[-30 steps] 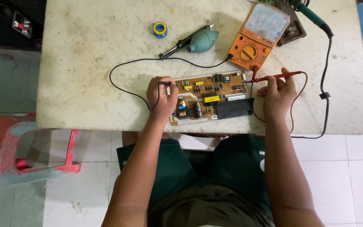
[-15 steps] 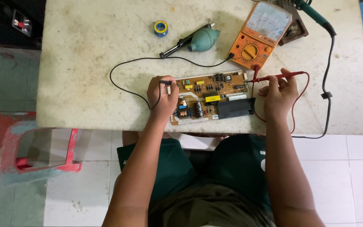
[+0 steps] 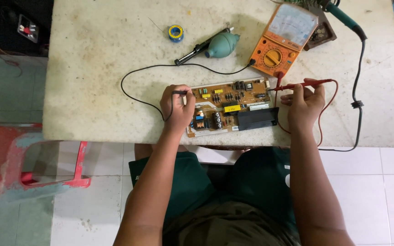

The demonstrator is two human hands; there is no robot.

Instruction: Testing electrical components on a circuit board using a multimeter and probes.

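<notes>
– Where is the board sitting?
– The board (image 3: 231,106) is lying at the bench's (image 3: 92,68) near edge.
– And the hands?
– The left hand (image 3: 177,108) is pinching the black probe (image 3: 179,92) at the board's left end; the right hand (image 3: 304,104) is gripping the red probe (image 3: 304,84) beside the meter (image 3: 282,41).

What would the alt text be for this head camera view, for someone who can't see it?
Seen from above, a seated person's left hand holds a black probe and the right hand a red probe at opposite ends of a circuit board on a pale worn table. Behind it lie an orange multimeter, a desoldering pump and a solder spool.
</notes>
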